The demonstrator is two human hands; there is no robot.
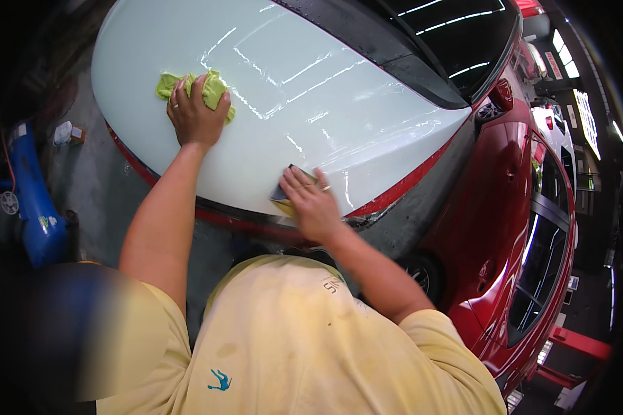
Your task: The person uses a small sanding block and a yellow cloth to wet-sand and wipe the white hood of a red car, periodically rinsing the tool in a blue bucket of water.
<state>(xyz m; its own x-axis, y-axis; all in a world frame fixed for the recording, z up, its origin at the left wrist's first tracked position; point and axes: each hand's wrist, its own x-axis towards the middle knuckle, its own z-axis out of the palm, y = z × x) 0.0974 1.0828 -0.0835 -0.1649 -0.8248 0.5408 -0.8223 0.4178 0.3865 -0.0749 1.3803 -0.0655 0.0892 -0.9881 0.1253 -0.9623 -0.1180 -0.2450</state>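
here, left hand (196, 116) holds cloth (214, 88) — right hand (313, 202), pad (280, 200)

The left hand (199, 116) hides the middle of the green cloth (216, 84) toward the left edge of the hood (249, 162), and the right hand (313, 207) at the near edge covers most of a dark and yellowish pad (279, 198), so its full shape cannot be told. The hood's far side and the windshield (457, 34) are cut off by the view's upper edge, the yellow shirt (311, 339) by its lower edge, while a blurred patch (83, 325) veils the lower left
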